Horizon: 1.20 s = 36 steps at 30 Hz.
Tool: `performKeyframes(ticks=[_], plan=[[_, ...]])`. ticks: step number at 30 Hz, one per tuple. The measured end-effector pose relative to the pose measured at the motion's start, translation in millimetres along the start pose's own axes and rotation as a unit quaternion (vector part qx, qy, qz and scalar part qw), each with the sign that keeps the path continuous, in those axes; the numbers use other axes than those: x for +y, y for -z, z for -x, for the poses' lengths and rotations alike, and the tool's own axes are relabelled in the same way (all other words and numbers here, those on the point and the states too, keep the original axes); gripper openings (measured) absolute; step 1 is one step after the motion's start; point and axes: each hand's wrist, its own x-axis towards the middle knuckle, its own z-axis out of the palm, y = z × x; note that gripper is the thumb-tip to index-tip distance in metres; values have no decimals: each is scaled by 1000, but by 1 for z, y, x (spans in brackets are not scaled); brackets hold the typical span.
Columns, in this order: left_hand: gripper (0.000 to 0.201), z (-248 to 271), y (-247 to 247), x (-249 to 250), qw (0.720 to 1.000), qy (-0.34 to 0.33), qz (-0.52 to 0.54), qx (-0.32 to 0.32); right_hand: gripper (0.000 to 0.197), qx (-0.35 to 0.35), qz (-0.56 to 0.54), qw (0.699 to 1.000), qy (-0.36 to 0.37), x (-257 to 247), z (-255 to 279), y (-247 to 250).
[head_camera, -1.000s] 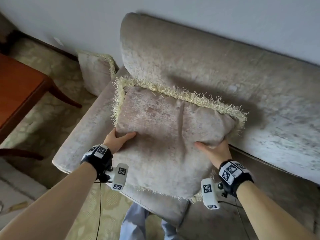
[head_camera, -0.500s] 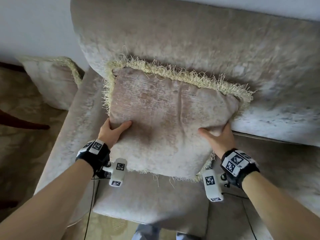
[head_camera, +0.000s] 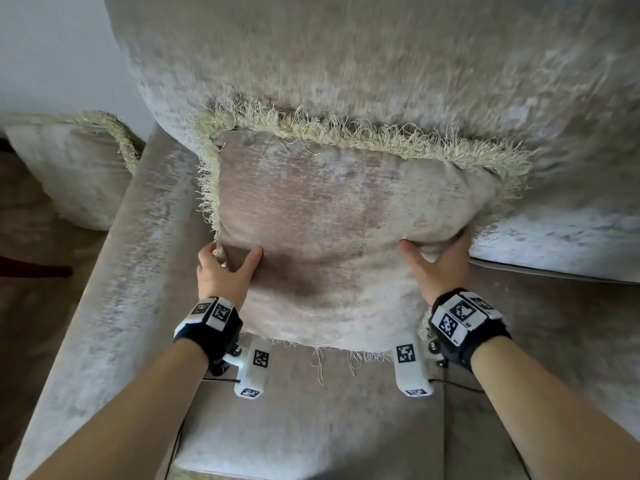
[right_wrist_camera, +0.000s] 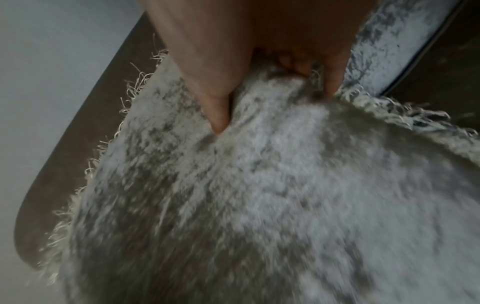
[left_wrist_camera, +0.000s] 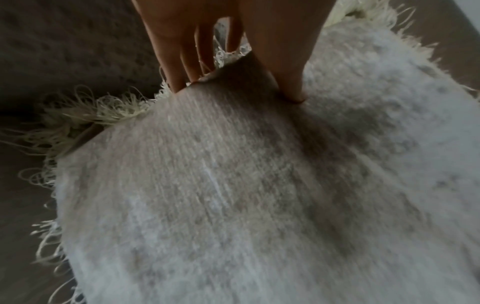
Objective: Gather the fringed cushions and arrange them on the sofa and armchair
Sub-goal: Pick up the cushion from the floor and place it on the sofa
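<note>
Against the sofa (head_camera: 381, 64) back leans the cushion (head_camera: 329, 220), its lower edge lifted off the seat. Left hand (head_camera: 221, 271) and right hand (head_camera: 440, 268) grip its sides, thumbs in front, fingers (left_wrist_camera: 179, 61) curled behind. Beyond the armrest stands a second cushion (head_camera: 69, 168).

A pale wall (head_camera: 52, 46) is standing at far left. A patterned beige carpet (head_camera: 38, 258) is covering the floor on the left, with a dark wooden furniture leg (head_camera: 34, 270) resting on it.

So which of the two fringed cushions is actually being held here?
The large cushion against the sofa backrest: the left hand and right hand grip its lower sides. The other cushion, beyond the armrest, is untouched.
</note>
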Motion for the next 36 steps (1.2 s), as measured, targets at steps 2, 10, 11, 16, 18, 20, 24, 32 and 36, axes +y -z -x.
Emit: performKeyframes(ticks=[2, 10, 11, 16, 18, 20, 24, 32, 36], plan=[[104, 6, 0, 1, 1000, -13, 1, 4, 125, 11, -17, 1000, -15, 7, 8, 1], [121, -11, -8, 28, 994, -61, 39, -81, 112, -87, -119, 986, -72, 14, 4, 16], [118, -11, -9, 30, 994, -58, 50, -83, 100, -92, -151, 981, -86, 12, 2, 15], [92, 14, -6, 29, 984, -87, 135, -79, 83, -84, -238, 966, -63, 10, 16, 8], [89, 25, 0, 33, 977, -99, 171, -82, 76, -86, -253, 963, -46, 4, 21, 11], [85, 35, 5, 37, 969, -112, 204, -83, 72, -91, -261, 961, -29, -3, 22, 17], [82, 64, 6, 33, 959, -127, 237, -93, 66, -75, -244, 967, -12, -13, 34, 28], [96, 54, 12, 36, 956, -148, 247, -53, 54, -65, -156, 984, 62, -42, 22, 39], [86, -1, 7, 57, 980, -132, 112, -102, 70, -103, -134, 984, 50, -42, -5, 30]])
